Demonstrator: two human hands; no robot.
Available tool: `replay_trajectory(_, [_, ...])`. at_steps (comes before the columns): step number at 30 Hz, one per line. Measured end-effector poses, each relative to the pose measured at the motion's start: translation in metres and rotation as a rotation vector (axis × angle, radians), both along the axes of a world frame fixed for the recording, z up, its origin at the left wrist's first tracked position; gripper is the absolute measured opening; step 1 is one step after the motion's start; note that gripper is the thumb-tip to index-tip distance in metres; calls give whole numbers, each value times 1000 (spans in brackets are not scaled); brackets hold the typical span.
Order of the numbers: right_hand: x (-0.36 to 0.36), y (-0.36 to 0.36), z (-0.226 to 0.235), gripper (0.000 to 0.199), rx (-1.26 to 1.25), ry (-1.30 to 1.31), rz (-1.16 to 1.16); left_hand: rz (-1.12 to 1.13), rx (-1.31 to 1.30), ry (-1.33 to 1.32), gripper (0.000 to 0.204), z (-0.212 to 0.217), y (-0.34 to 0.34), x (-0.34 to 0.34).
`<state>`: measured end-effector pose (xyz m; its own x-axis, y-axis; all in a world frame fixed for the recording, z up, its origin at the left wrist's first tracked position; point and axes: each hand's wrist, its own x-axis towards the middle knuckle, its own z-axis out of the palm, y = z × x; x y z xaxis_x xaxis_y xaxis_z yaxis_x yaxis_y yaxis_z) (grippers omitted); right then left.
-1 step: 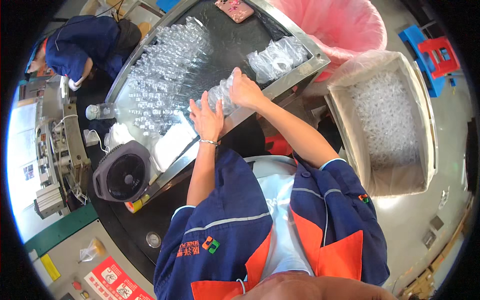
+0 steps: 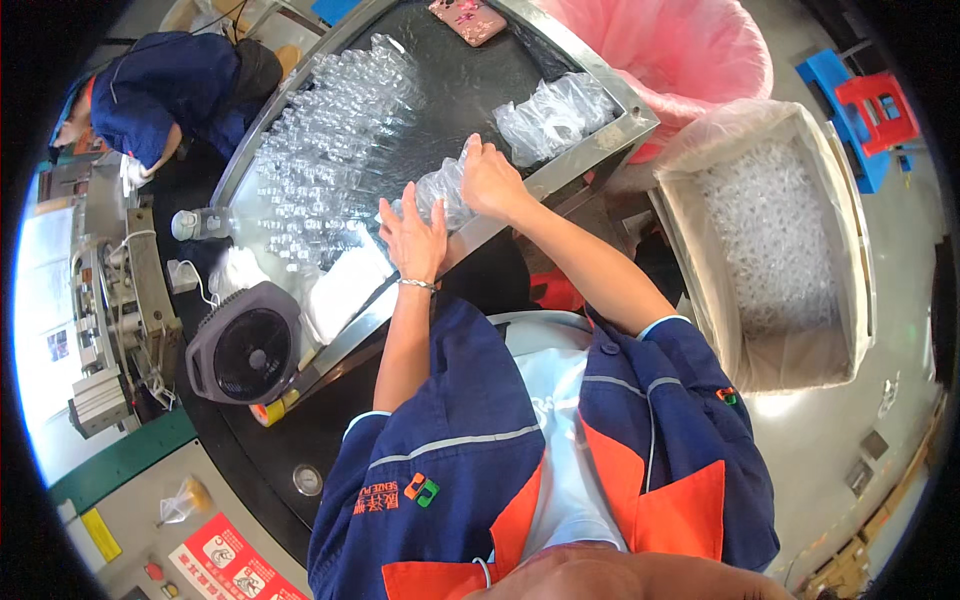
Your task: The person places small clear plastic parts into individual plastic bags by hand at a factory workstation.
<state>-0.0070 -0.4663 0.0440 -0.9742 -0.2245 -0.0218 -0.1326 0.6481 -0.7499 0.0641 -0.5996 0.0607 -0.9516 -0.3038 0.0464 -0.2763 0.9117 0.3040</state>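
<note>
A clear plastic bag (image 2: 441,187) filled with clear plastic pieces lies at the near edge of the metal-rimmed table (image 2: 450,95). My right hand (image 2: 492,180) is closed, pinching the bag's right end. At its left end my left hand (image 2: 414,238) rests against the plastic, fingers spread. Several rows of small clear plastic bottles or containers (image 2: 325,150) cover the table's left side; their exact kind is hard to tell. Another filled clear bag (image 2: 556,118) lies at the right corner, past my right hand.
A black fan (image 2: 245,345) stands left of the table, near a clear bottle (image 2: 200,223). A lined box (image 2: 850,250) of clear pieces and a pink-lined bin (image 2: 690,50) are at the right. A phone (image 2: 468,20) lies at the far edge. Another person (image 2: 165,85) bends at far left.
My right hand has shifted very slightly right at the bag's end. My left hand stays put. The other person's hand at the far left has moved a little.
</note>
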Motion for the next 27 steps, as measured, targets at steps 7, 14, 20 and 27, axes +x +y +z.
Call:
replay_trajectory(7, [24,-13,25,63,244,183,21,-87,-90,36,57,-15,-9,-5])
replay_trajectory(14, [27,-17,18,61,78,68,15,-124,112,91,49,-27,-36,-4])
replay_trajectory(20, [30,-11,16,67,40,344,-144,-231,163,187,44,-7,-15,-16])
replay_trajectory(27, [46,79,55,67,-15,526,-379,-476,38,360,46,61,79,-32])
